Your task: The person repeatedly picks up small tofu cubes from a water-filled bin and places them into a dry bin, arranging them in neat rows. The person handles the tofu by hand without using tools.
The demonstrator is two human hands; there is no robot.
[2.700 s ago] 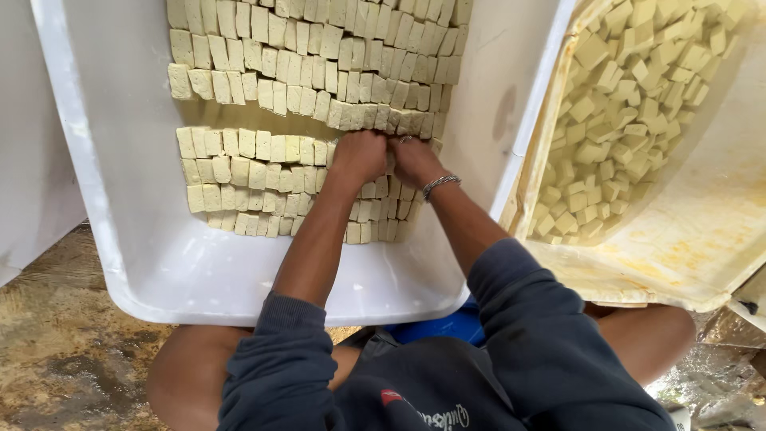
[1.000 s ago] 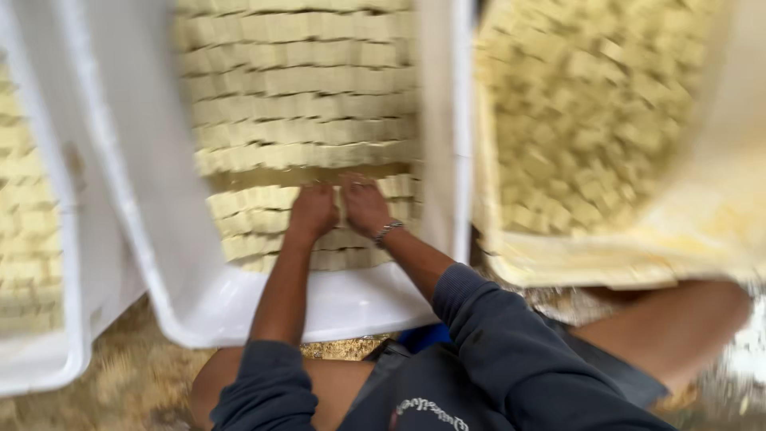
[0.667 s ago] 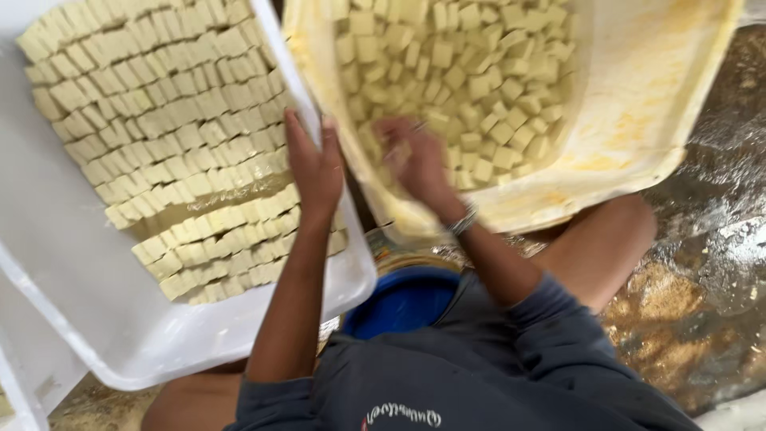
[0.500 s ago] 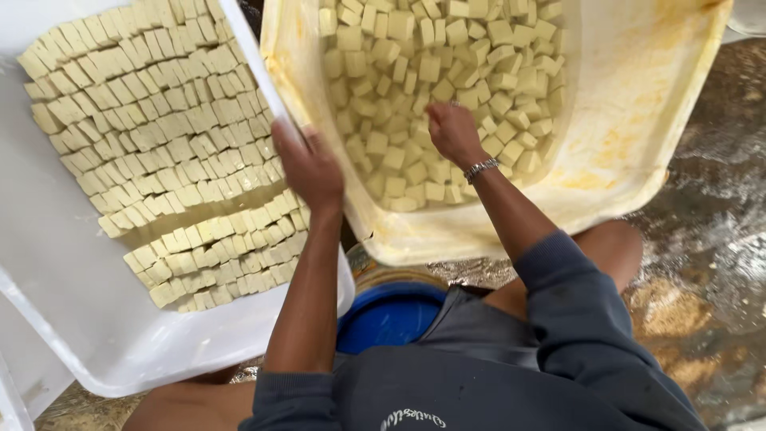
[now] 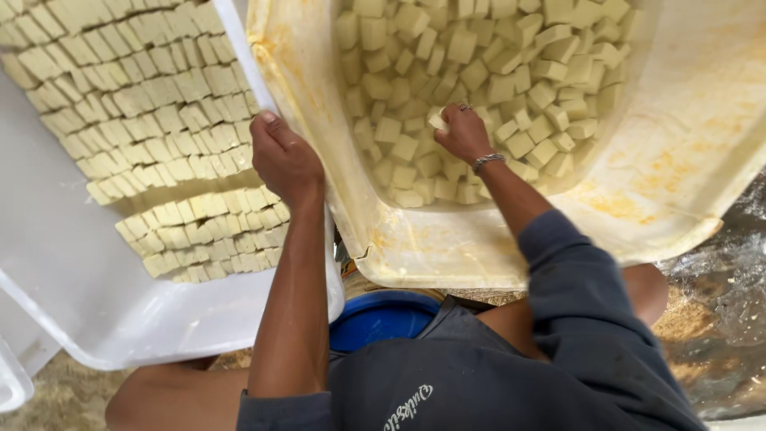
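The right hand (image 5: 463, 132) had left the packed rows and gone into the yellowed tub (image 5: 638, 231), where it was closed on one pale cube (image 5: 437, 121) pinched at the fingertips, against the loose heap of cubes (image 5: 479, 56) near the heap's near-left part. Seconds earlier both hands were pressed together on the front row in the white tray (image 5: 72, 271); the shift was judged to mark one placement finished and the next piece being fetched. The held cube was close to square, so no long axis could be made out, and the fingers hid most of it. The left hand (image 5: 286, 160) lay curled over the tray's right rim, at the wall of the tub, gripping the edge and carrying no piece. In the tray the arranged blocks (image 5: 159, 120) ran in slanted rows from upper left to lower right, with a bare strip of tray floor near the front edge. A blue bucket (image 5: 379, 319) stood below, between the two containers, over wet ground (image 5: 718, 319).
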